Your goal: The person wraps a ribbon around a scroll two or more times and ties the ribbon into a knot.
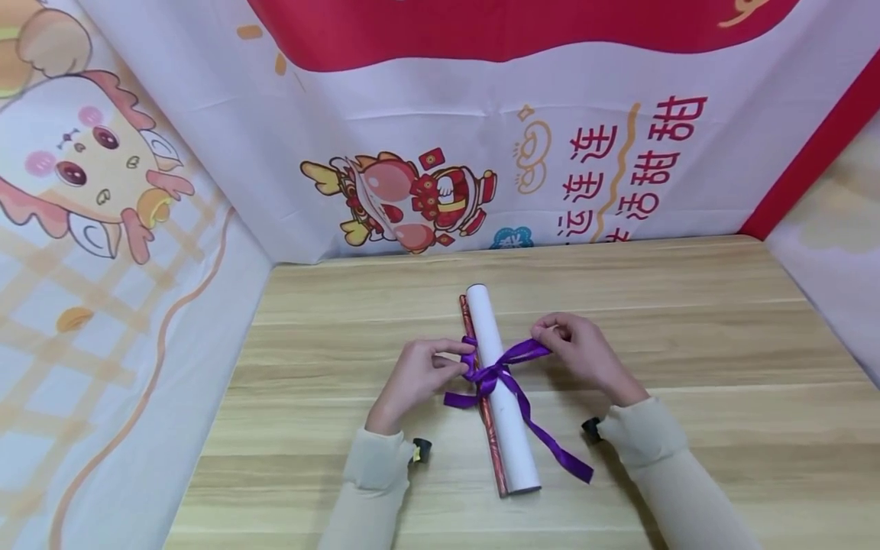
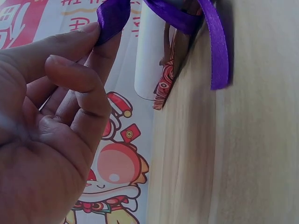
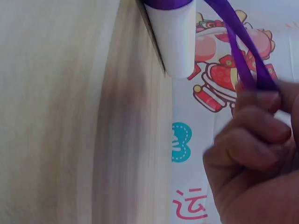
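Observation:
A white paper roll lies on the table beside a thin red patterned stick. Round both runs a purple ribbon, knotted near their middle, with two loose tails lying on the table. My left hand pinches a ribbon loop on the left of the knot; in the left wrist view the ribbon sits between thumb and finger. On the other side, my right hand pinches a second ribbon loop, pulled out to the right. The right wrist view shows that loop held at the fingertips.
The wooden table runs back to a printed white cloth with red cartoon figures and characters. Another printed cloth hangs on the left. Small black devices sit at both wrists.

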`<action>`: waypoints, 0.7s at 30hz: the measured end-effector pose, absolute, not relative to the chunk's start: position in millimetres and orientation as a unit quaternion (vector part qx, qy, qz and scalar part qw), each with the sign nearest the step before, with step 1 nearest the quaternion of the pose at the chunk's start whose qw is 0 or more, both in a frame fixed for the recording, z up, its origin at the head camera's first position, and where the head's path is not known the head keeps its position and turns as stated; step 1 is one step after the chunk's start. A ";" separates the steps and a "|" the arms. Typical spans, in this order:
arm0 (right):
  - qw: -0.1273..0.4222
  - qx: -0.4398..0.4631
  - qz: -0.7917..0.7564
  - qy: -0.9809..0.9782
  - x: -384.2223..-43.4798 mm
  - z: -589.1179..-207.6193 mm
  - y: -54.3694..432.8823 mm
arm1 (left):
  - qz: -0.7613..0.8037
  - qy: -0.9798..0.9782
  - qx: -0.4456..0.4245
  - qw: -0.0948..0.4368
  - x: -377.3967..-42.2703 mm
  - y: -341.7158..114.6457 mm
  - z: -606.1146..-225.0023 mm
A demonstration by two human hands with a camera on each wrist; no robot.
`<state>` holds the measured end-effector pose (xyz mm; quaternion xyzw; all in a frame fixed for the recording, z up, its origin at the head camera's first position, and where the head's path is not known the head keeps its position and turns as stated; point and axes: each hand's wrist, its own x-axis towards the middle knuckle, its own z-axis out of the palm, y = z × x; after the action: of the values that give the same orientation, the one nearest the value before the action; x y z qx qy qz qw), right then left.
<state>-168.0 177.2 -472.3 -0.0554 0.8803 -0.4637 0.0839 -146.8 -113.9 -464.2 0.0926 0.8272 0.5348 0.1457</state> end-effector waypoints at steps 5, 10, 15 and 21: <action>0.190 -0.111 -0.465 0.858 -169.0 -473.9 180.4 | 0.533 0.829 0.089 0.145 -146.6 -114.2 -464.7; 0.214 -0.141 -0.474 0.843 -166.6 -480.3 168.1 | 0.534 0.827 0.098 0.142 -145.4 -112.4 -466.0; 0.189 -0.148 -0.435 0.868 -165.6 -480.9 163.0 | 0.529 0.831 0.094 0.141 -143.2 -111.2 -466.9; 0.135 -0.189 -0.358 0.905 -166.8 -479.7 168.2 | 0.518 0.840 0.085 0.138 -141.6 -112.8 -466.9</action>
<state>-166.8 168.2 -479.7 -0.1889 0.9046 -0.3576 0.1350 -141.6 -112.8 -466.9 0.0845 0.8402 0.5176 0.1380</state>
